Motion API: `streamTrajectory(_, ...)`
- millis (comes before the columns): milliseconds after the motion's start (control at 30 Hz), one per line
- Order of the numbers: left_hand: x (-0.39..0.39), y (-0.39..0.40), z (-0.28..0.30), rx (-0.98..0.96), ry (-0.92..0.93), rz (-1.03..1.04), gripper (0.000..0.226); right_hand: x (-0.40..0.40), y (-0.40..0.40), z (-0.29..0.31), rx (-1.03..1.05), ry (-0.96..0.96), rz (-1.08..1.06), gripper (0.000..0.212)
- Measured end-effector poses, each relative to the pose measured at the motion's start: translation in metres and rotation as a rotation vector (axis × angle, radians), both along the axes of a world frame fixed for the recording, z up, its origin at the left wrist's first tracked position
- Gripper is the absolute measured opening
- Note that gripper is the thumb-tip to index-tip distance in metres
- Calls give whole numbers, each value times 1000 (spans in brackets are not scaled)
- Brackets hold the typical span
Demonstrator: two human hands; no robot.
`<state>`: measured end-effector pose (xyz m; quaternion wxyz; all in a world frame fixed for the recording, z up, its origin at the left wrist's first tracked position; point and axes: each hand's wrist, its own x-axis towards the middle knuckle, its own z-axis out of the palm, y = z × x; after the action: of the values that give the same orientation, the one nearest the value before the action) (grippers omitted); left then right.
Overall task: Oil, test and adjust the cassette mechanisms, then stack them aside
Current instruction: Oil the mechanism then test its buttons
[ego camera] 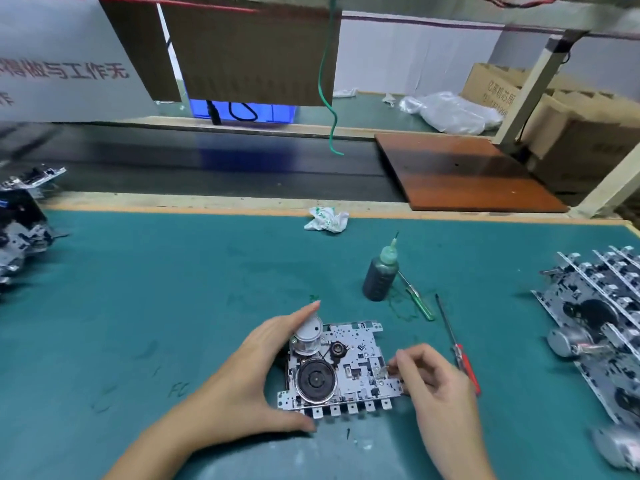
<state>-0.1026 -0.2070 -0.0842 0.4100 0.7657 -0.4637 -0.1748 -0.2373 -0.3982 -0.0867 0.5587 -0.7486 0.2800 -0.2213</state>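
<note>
While a heap of cassette mechanisms (24, 223) lies at the far left edge of the green mat (138, 289), the left hand (242, 379) cups the left side of the mechanism (341, 368) lying flat near centre, forefinger behind its motor and thumb at its near corner. The right hand (433, 386) pinches a small part at its right edge. Farther right: oil bottle (381, 275), green-handled tool (417, 299), red-handled screwdriver (459, 348), stacked mechanisms (602, 317).

oil bottle (380, 276) behind mechanism (341, 370) (screwdrivers (458, 344) right)
</note>
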Motion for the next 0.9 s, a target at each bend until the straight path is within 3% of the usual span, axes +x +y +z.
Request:
streamTrajectory(67, -2, -1, 1, 29, 0, -14, 121, 1, 0, 0, -1, 1, 3, 23)
streamTrajectory(233, -8, -10, 1, 53, -240, 57, 112, 1, -1, -2, -10, 2, 0, 26)
streamTrajectory(367, -3, -5, 0, 69, -155, 33, 123, 1, -1, -2, -83, -42, -11, 21)
streamTrajectory(467, -2, -2, -2, 76, -87, 49, 125, 0, -1, 8, -273, -64, 91, 13)
streamTrajectory(600, -2, -3, -4, 57, -62, 38, 124, 6, -14, 28, -637, 183, 591, 88)
streamTrajectory(667, -1, -3, -4, 52, -46, 35, 124, 14, -20, 34, -874, 308, 758, 113)
streamTrajectory(767, -2, -3, -4, 55, -21, 10, 128, 26, -24, 37, -1027, 409, 841, 125)
streamTrajectory(900, -4, -3, -6, 49, -23, 11, 134, 39, -25, 40, -1114, 412, 863, 120)
